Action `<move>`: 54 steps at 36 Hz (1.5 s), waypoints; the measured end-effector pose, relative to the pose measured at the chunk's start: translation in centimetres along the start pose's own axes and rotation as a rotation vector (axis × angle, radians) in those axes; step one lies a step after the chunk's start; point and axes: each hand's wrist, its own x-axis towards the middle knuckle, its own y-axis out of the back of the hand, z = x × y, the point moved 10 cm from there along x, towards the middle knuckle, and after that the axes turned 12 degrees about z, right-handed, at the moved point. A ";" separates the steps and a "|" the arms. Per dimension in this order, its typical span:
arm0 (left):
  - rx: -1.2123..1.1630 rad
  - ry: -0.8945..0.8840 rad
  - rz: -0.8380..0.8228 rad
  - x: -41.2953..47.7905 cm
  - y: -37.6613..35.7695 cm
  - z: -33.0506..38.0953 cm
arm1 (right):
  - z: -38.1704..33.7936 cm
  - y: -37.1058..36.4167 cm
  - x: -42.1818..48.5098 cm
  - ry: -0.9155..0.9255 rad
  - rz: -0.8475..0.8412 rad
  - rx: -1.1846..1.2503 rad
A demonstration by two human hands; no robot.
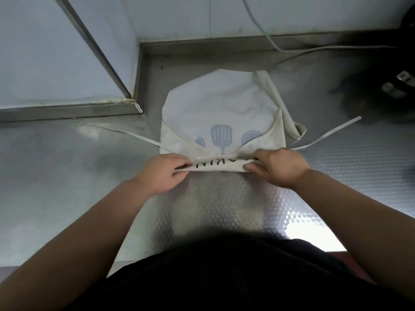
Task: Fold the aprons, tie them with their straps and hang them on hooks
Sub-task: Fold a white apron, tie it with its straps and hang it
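Left hand pinches the left end of the apron's turned-up near edge, fingers curled round the fold. Right hand grips the right end the same way, thumb underneath. Cream apron lies flat on the metal counter, mid-frame, just ahead of the person. Long axis runs away from the body, rounded far end pointing at the back wall. Folded band runs left-right between the hands, black lettering on it, part hidden. Blue utensil print just beyond the fold. Left strap trails out left, right strap out right, both flat on the counter. Grey cable along the back edge.
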 end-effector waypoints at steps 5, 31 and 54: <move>0.052 0.189 -0.154 2.7 0.1 -2.8 | 0.8 1.6 2.1 -0.080 -0.025 -0.017; 0.092 -0.047 0.042 -2.4 -3.5 1.2 | -0.7 -2.3 -1.6 -0.186 -0.020 0.053; -0.081 0.073 0.217 -1.4 -3.4 2.9 | 0.2 -3.1 -2.5 -0.206 0.056 0.318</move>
